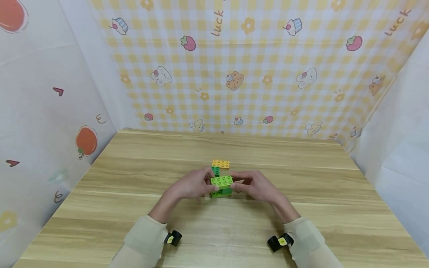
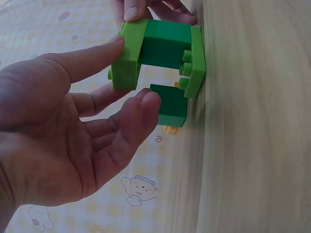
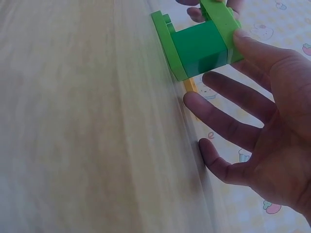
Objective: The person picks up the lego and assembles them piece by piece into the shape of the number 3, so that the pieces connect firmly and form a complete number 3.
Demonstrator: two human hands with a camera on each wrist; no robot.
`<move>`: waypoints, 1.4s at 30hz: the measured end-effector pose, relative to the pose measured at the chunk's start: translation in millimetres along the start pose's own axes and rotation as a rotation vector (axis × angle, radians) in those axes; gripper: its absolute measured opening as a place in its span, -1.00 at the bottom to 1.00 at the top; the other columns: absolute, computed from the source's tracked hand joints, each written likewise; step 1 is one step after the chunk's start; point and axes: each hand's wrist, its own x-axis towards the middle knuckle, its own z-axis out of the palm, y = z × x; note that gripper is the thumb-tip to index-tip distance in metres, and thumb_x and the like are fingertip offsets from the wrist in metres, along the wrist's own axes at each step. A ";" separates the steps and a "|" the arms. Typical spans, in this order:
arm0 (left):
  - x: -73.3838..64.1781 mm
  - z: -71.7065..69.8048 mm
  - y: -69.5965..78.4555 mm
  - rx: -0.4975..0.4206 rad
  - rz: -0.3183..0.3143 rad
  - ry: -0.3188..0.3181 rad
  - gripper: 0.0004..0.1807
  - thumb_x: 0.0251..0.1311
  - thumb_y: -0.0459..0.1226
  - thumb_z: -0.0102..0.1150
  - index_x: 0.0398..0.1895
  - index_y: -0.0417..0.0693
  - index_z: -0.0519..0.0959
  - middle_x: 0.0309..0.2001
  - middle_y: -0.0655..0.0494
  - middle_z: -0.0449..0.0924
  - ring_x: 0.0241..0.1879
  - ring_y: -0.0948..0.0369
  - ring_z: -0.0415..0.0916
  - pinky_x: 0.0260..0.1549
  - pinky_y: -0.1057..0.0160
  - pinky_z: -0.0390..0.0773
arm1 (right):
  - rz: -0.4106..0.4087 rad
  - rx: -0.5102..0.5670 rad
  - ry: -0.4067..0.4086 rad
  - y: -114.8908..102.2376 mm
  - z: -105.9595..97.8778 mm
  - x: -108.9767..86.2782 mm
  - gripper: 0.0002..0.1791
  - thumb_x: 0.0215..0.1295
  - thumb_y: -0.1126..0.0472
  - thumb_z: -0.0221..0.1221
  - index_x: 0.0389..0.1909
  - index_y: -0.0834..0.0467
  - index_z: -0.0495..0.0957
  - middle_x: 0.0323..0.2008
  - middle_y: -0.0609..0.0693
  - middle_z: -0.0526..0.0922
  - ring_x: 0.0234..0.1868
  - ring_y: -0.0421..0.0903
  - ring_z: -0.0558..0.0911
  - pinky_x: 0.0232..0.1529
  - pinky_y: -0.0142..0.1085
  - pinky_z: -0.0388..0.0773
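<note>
A: Anything in the left hand (image 1: 194, 184)?

B: Yes; pinching the left end of a light green block (image 1: 222, 181), with thumb on the near side and forefinger toward the far side; narrow at the grip, with lower fingers loosely bent beneath.

A: And in the right hand (image 1: 257, 186)?

B: Holding the same block by the right end; with thumb against the near corner, forefinger reaching behind; with the remaining fingers spread loose, away from the block.

A: Lying where, and which way?

B: Between both hands, about equally near to each; flat, studs upward, with long axis running left to right, from one hand across to the other; probably the relation that counts most for any press or lift, given a grip at each end.

A: Resting on anything?

B: On a darker green block (image 2: 167, 43), placed under the right part; below that, a thin light green plate (image 2: 198, 63), apparently flat on the wooden table (image 1: 352, 208); under the left part, a gap above bare studs; hard to tell whether pressed fully home.

A: Anything behind?

B: Just past the left end, a separate dark green block (image 1: 215, 171); farther back, a yellow block (image 1: 221, 164); beyond, a yellow checked cloth (image 1: 214, 59).
</note>
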 end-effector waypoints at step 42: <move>36.0 2.7 -20.2 0.174 -0.020 0.234 -0.57 0.39 -0.33 0.33 0.30 -0.16 0.62 0.08 -0.06 0.74 0.13 0.01 0.67 0.17 -0.04 0.62 | -0.014 -0.048 0.035 0.8 2.7 -2.4 -0.53 0.45 0.03 0.35 0.31 0.05 0.65 0.15 0.16 0.76 -0.15 -0.15 0.76 -0.21 -0.33 0.68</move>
